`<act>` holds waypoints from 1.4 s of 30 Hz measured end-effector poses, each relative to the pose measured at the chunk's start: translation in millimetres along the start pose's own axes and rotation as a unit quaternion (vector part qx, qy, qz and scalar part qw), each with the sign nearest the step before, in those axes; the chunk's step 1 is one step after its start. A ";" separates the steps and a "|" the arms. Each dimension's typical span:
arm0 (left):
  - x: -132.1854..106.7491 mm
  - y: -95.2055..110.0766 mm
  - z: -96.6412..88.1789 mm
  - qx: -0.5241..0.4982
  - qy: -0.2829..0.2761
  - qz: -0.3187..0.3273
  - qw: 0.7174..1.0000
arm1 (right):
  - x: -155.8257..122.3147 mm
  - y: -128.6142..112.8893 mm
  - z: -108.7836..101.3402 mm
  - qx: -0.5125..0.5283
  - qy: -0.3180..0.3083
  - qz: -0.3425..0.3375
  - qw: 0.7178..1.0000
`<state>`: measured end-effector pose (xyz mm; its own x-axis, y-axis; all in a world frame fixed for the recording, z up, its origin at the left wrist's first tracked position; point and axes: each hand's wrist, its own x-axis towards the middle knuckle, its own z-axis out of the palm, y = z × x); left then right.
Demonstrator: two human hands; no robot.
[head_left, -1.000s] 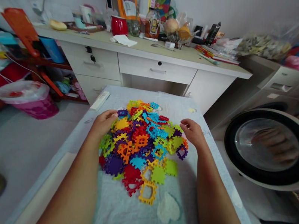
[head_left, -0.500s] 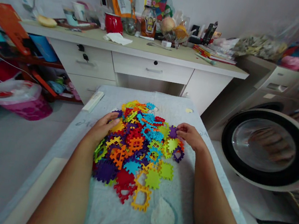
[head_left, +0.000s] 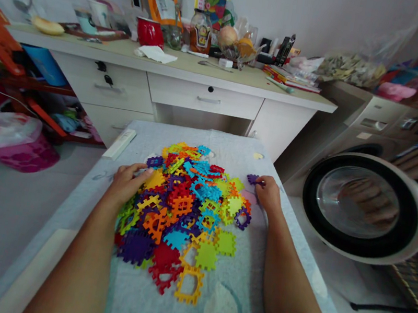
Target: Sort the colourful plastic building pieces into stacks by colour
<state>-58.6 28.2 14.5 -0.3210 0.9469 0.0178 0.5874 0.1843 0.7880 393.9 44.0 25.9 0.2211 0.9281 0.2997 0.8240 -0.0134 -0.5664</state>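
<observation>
A heap of colourful toothed plastic building pieces lies in the middle of the cloth-covered table. My right hand, to the right of the heap, pinches a purple toothed piece between thumb and fingertips, apart from the others. On the opposite side, my left hand rests at the heap's left edge, fingers loosely bent and thumb apart, its thumb tip near a yellow piece. Flat lime green pieces and a yellow frame piece lie at the near edge of the heap.
A white long box lies at the table's far left. Beyond is a desk bearing a red pot, jar, fruit and books. At right, a washing machine's round door hangs open; a pink bin stands left.
My right hand has moved away from the heap, carrying the purple piece to the right. My left hand has drawn slightly left. The whole view has shifted a little.
</observation>
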 end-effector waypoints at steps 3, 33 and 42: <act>-3.2 5.6 -1.8 -0.063 -0.023 0.009 0.998 | -2.1 2.3 0.8 -0.061 0.007 0.009 0.998; -1.4 11.6 11.3 -0.021 -0.013 0.036 0.999 | 103.3 7.7 39.5 -0.110 0.050 0.061 0.991; -0.7 10.5 12.3 -0.006 -0.002 0.039 0.999 | 109.1 21.9 54.6 -0.108 0.064 0.059 0.990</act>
<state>-43.1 32.7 15.2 -0.2709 0.9595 0.0775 0.6022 0.1062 0.7913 407.6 165.3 4.3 0.3764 0.8602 0.3441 0.8772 -0.2115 -0.4310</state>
